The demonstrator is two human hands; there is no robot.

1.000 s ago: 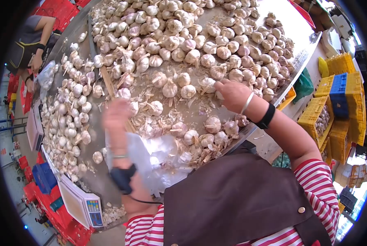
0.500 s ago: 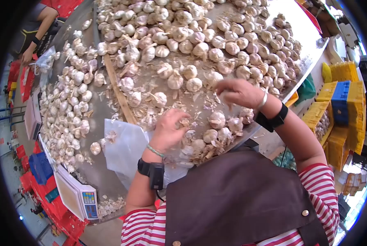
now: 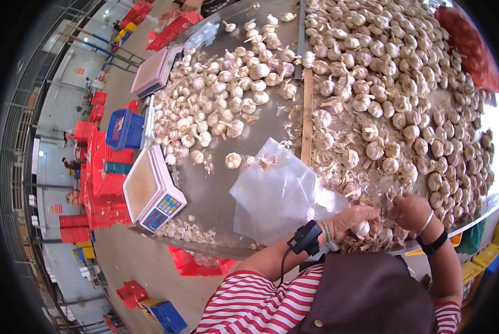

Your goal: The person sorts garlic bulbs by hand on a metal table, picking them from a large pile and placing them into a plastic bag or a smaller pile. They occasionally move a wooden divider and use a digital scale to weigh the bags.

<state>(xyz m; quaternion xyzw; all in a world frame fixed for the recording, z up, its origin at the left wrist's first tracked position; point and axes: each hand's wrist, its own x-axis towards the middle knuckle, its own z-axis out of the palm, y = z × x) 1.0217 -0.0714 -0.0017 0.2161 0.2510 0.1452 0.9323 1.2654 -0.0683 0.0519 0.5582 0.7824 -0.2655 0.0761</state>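
At the near edge of the metal table, my left hand (image 3: pixel 350 219) has its fingers curled round a pale garlic bulb (image 3: pixel 361 229). Just to its right is my right hand (image 3: pixel 412 212), fingers bent and pinched together; whatever may be in them is hidden. Dry garlic skins (image 3: pixel 366 242) lie beneath both hands. Beyond them, loose garlic bulbs (image 3: pixel 375 150) are scattered among peelings, and a clear plastic bag (image 3: pixel 274 195) lies flat to the left of my left hand.
A wooden strip (image 3: pixel 307 117) divides a large garlic heap (image 3: pixel 389 50) from a whiter pile (image 3: pixel 221 89). Two scales, the nearer one (image 3: pixel 149 186) with a keypad, stand along the left edge. A red mesh sack (image 3: pixel 469 47) sits far right. Red crates (image 3: pixel 199 263) are on the floor.
The view has swung left. My hands have come closer together near the table edge. The left hand now holds a garlic bulb, and the right has come down from the heap.
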